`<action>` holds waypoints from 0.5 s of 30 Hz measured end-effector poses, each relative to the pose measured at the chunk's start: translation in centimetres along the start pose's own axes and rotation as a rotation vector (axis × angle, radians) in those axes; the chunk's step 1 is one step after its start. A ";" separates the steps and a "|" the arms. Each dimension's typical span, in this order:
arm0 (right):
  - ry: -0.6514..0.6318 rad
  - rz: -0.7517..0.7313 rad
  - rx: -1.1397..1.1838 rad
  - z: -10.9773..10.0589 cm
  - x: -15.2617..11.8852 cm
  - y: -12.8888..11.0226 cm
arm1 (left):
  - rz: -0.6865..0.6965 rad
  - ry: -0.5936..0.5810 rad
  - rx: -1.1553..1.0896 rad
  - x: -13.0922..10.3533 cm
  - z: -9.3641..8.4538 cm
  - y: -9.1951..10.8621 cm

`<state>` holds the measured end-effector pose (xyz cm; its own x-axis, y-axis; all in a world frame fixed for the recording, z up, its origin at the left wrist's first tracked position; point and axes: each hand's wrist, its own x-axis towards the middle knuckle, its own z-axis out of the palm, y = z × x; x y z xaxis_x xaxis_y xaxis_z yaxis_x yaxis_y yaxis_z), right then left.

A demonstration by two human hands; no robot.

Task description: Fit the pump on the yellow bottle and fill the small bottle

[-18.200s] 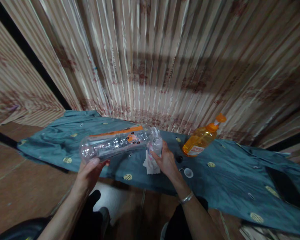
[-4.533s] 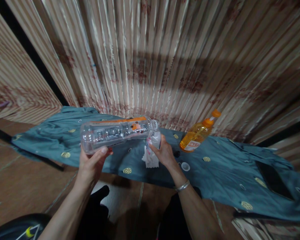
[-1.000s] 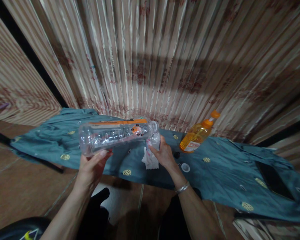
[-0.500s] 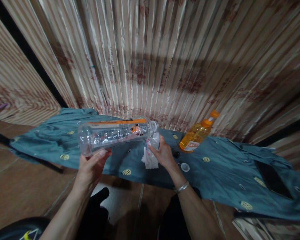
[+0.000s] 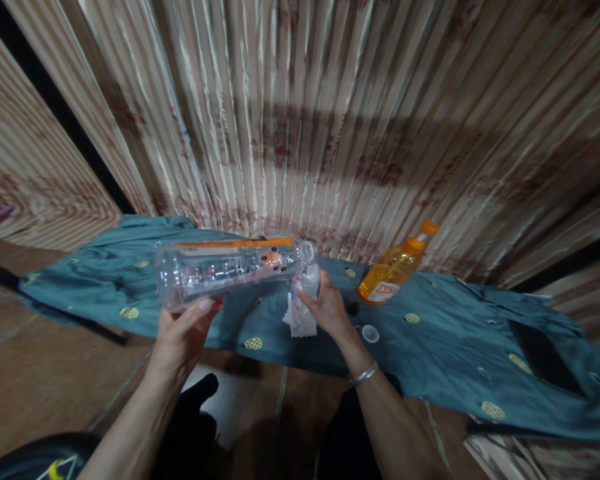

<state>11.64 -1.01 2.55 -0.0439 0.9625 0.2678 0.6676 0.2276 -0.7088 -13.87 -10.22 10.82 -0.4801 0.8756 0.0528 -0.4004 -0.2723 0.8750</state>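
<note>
A large clear plastic bottle [image 5: 230, 267] with an orange label lies nearly level in the air, its uncapped mouth pointing right. My left hand [image 5: 185, 330] grips it from below near its base. My right hand [image 5: 326, 301], with a silver bracelet at the wrist, is closed around a small clear bottle [image 5: 308, 279] with pink marks. The large bottle's mouth meets the small bottle's top. White tissue [image 5: 301, 320] lies on the cloth beneath the small bottle. Any liquid passing between the bottles is too hard to make out.
On the teal cloth [image 5: 445, 347], right of my right hand, are a pump bottle of orange liquid [image 5: 393, 270], a small black object [image 5: 353, 309] and a clear round cap [image 5: 371, 334]. A dark phone [image 5: 547, 359] lies far right. A pleated curtain [image 5: 300, 120] hangs behind.
</note>
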 end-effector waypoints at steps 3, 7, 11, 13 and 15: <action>-0.010 0.012 0.000 -0.1 0.0 -0.1 | 0.029 -0.020 -0.019 0.1 -0.1 -0.2; -0.010 -0.001 0.021 -0.1 0.0 0.0 | 0.015 -0.012 -0.035 0.1 0.0 -0.1; -0.010 -0.001 0.033 -0.2 0.0 -0.1 | 0.004 -0.024 -0.031 0.1 -0.2 0.0; -0.018 0.003 0.032 -0.2 0.0 -0.1 | 0.007 -0.031 -0.031 0.2 -0.4 -0.2; -0.020 0.002 0.034 -0.2 0.0 -0.2 | 0.010 -0.023 -0.032 0.2 -0.5 -0.4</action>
<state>11.70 -1.07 2.86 -0.0573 0.9657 0.2532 0.6423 0.2299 -0.7312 -14.24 -10.18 10.24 -0.4663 0.8817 0.0724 -0.4209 -0.2932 0.8584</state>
